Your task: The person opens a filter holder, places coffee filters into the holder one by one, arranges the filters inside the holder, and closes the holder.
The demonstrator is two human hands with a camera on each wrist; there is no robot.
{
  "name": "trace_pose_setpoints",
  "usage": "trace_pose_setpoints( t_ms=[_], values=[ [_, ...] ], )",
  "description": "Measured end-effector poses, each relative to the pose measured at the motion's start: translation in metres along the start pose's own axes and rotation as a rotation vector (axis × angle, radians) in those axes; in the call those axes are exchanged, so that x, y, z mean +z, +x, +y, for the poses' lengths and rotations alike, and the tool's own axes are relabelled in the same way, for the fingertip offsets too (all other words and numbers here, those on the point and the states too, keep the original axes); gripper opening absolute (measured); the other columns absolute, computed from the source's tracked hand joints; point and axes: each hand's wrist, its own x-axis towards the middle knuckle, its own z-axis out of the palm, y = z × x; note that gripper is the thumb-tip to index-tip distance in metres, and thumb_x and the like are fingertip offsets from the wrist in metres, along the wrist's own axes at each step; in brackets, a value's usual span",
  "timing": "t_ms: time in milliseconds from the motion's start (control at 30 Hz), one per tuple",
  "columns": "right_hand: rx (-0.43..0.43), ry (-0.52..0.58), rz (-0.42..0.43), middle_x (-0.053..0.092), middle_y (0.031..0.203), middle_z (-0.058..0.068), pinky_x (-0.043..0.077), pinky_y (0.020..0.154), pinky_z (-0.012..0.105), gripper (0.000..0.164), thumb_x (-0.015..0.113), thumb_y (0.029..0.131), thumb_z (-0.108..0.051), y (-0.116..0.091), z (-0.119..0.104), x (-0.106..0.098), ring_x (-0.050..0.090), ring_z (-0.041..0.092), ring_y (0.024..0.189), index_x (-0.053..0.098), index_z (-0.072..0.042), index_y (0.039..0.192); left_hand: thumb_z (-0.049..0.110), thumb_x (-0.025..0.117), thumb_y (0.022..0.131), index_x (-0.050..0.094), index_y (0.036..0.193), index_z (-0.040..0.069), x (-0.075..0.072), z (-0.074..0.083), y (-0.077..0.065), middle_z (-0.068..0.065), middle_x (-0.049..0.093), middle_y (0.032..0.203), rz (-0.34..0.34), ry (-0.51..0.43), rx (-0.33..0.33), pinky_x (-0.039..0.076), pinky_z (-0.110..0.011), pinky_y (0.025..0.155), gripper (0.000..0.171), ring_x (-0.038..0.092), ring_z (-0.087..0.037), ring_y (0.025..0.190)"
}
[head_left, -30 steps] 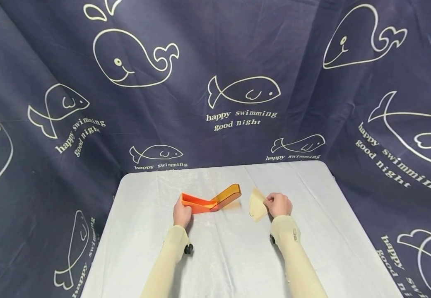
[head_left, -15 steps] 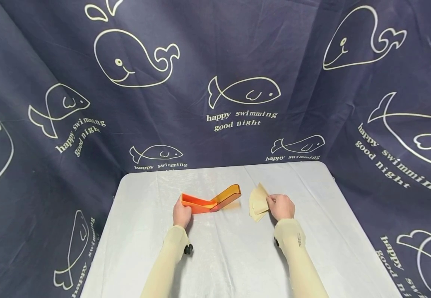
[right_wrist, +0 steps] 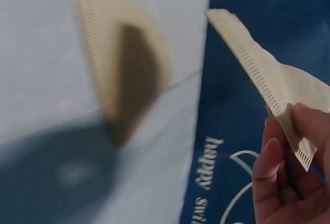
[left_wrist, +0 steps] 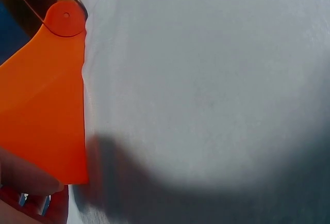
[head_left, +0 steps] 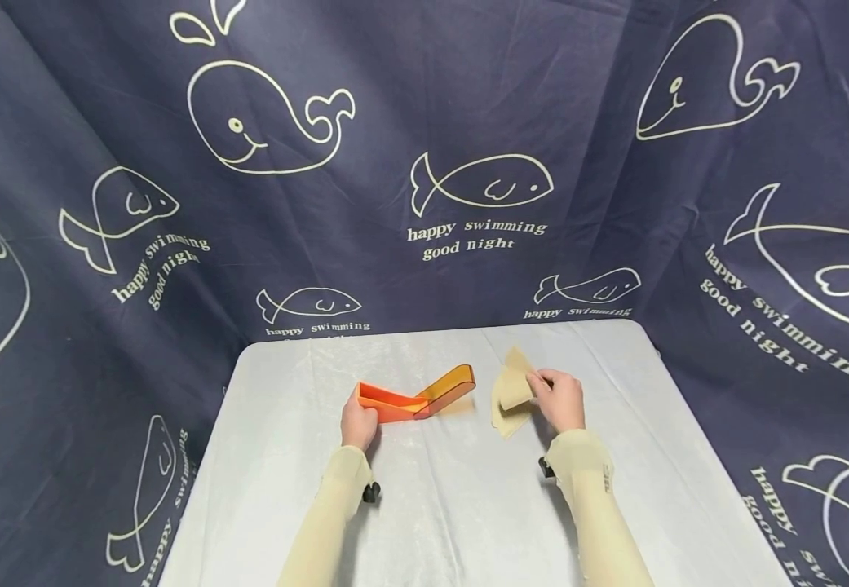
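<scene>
My left hand [head_left: 359,421] grips the back end of an orange plastic box [head_left: 395,410] with a hinged amber see-through lid [head_left: 452,390] swung open to the right. The box's flat side [left_wrist: 46,110] fills the left of the left wrist view, with a thumb at its lower end. My right hand [head_left: 562,401] pinches a beige cone coffee filter [head_left: 517,377] by its crimped edge, raised off the table. Below it, more coffee filter paper [head_left: 510,421] lies flat; I cannot tell how many sheets. In the right wrist view the held filter [right_wrist: 258,61] hangs apart from the lying paper [right_wrist: 103,43].
A white cloth covers the table [head_left: 439,505], whose far edge meets a dark blue curtain [head_left: 483,285] printed with fish and whales. The same curtain hangs at both sides.
My right hand has risen and drawn slightly right, lifting one coffee filter away from the paper on the table. The left hand and the orange box have stayed put.
</scene>
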Motion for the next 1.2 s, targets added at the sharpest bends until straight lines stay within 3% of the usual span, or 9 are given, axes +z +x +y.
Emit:
trace_pose_setpoints(
  t_ms=[300,500,633,867,1000,1100,1200],
  values=[
    [-0.053,0.173,0.075,0.067,0.067,0.009,0.044,0.056,0.020,0.028,0.073,0.098,-0.027,0.010,-0.035,-0.018,0.056,0.010,0.056,0.072,-0.008,0.077,-0.010,0.045,0.079,0.063,0.125,-0.001,0.000,0.002,0.001,-0.021,0.070,0.115,-0.004,-0.018,0.033,0.051,-0.055,0.101,0.050,0.066,-0.039,0.108],
    [-0.093,0.261,0.066,0.068,0.067,0.013,0.043,0.054,0.017,0.027,0.074,0.097,-0.026,0.011,-0.054,-0.020,0.056,0.004,0.056,0.074,-0.007,0.077,-0.013,0.044,0.079,0.061,0.131,-0.001,-0.002,-0.001,-0.002,-0.020,0.070,0.117,-0.003,-0.043,-0.013,0.050,-0.056,0.102,0.056,0.065,-0.038,0.109],
    [-0.111,0.291,0.067,0.068,0.066,0.012,0.042,0.052,0.017,0.024,0.075,0.096,-0.025,0.011,-0.064,-0.021,0.057,0.007,0.056,0.075,-0.008,0.079,-0.013,0.044,0.080,0.060,0.132,-0.001,-0.003,-0.005,-0.001,-0.021,0.070,0.118,-0.018,-0.055,0.004,0.050,-0.057,0.102,0.055,0.065,-0.039,0.111],
    [-0.143,0.350,0.059,0.071,0.073,0.015,0.050,0.058,0.016,0.020,0.076,0.095,-0.022,0.013,-0.075,-0.021,0.063,0.012,0.060,0.076,-0.005,0.084,-0.017,0.043,0.075,0.055,0.135,-0.002,-0.006,-0.010,0.002,-0.021,0.067,0.120,-0.072,-0.077,0.085,0.049,-0.056,0.103,0.063,0.063,-0.039,0.115],
    [-0.140,0.382,0.054,0.073,0.077,0.016,0.052,0.062,0.014,0.018,0.077,0.094,-0.019,0.011,-0.081,-0.019,0.063,0.005,0.062,0.077,-0.003,0.086,-0.021,0.037,0.070,0.047,0.140,0.003,-0.013,0.000,-0.001,-0.018,0.059,0.134,-0.091,-0.224,0.114,0.043,-0.051,0.109,0.075,0.055,-0.036,0.126],
    [-0.128,0.388,0.044,0.073,0.076,0.017,0.049,0.062,0.012,0.017,0.077,0.094,-0.016,0.009,-0.088,-0.017,0.060,0.003,0.062,0.076,-0.001,0.085,-0.022,0.038,0.069,0.047,0.143,0.009,-0.020,0.017,-0.008,-0.014,0.052,0.144,-0.023,-0.307,0.192,0.039,-0.052,0.111,0.081,0.048,-0.034,0.136],
    [-0.116,0.402,0.018,0.071,0.077,0.021,0.047,0.061,0.013,0.017,0.075,0.095,-0.012,0.008,-0.098,-0.015,0.059,0.007,0.062,0.075,0.003,0.085,-0.019,0.050,0.073,0.051,0.142,0.010,-0.026,0.037,-0.016,-0.012,0.054,0.144,0.086,-0.247,0.355,0.039,-0.054,0.111,0.075,0.048,-0.033,0.138]
  ],
)
